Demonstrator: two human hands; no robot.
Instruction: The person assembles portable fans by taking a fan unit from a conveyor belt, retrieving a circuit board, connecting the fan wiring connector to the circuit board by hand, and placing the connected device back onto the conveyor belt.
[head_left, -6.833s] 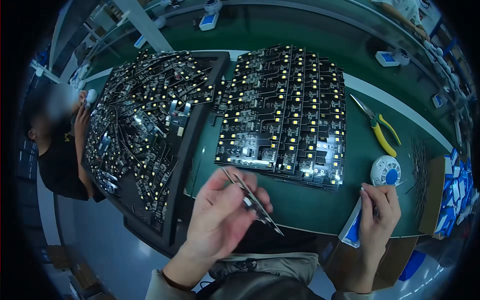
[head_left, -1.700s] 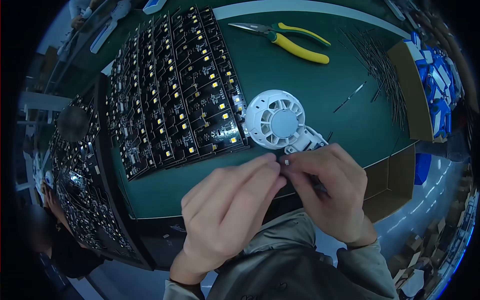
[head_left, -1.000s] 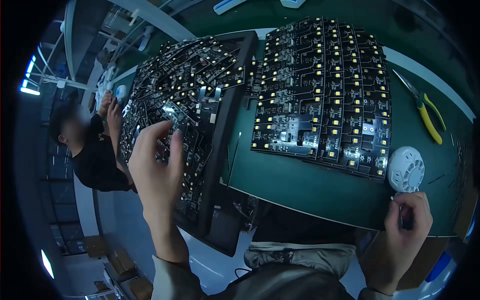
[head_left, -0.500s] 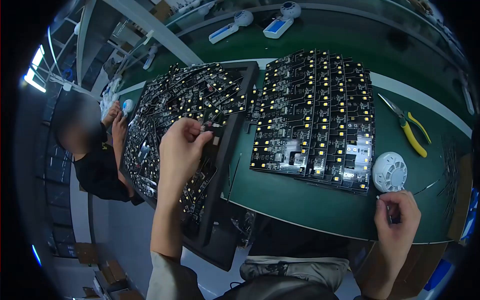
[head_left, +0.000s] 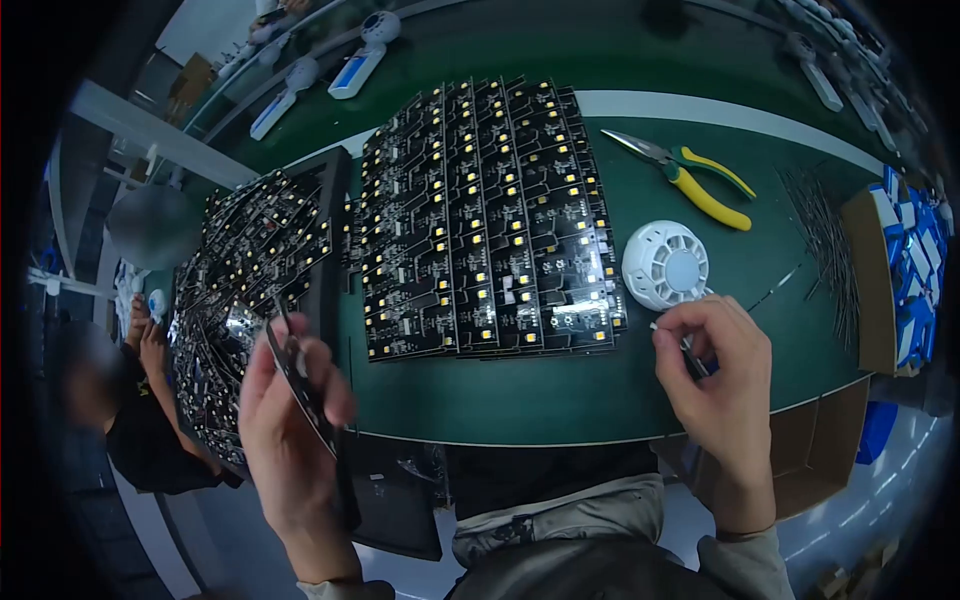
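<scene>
At the lower left, my left hand (head_left: 290,430) holds a thin dark circuit board (head_left: 298,385), tilted nearly edge-on, in front of the black tray (head_left: 335,230) of jumbled boards (head_left: 270,235). My right hand (head_left: 715,375) has its fingers closed; a tiny white piece (head_left: 654,326) shows at the thumb and fingertip, and a dark thin object lies inside the curled fingers. Just above that hand is a round white vented device (head_left: 668,266). Between the hands, farther back, overlapping rows of black boards with yellow squares (head_left: 490,220) are stacked on the green table (head_left: 500,405).
Yellow-handled pliers (head_left: 705,195) lie at the back right. Beside them are thin dark strips (head_left: 825,250) and a cardboard box (head_left: 872,290) of blue and white pieces. Another person (head_left: 150,420) works at the far left. White devices (head_left: 355,70) stand behind.
My left hand has lifted off the jumbled boards with one board in it and come nearer my body. The view has turned right. My right hand keeps its closed pose near the round device.
</scene>
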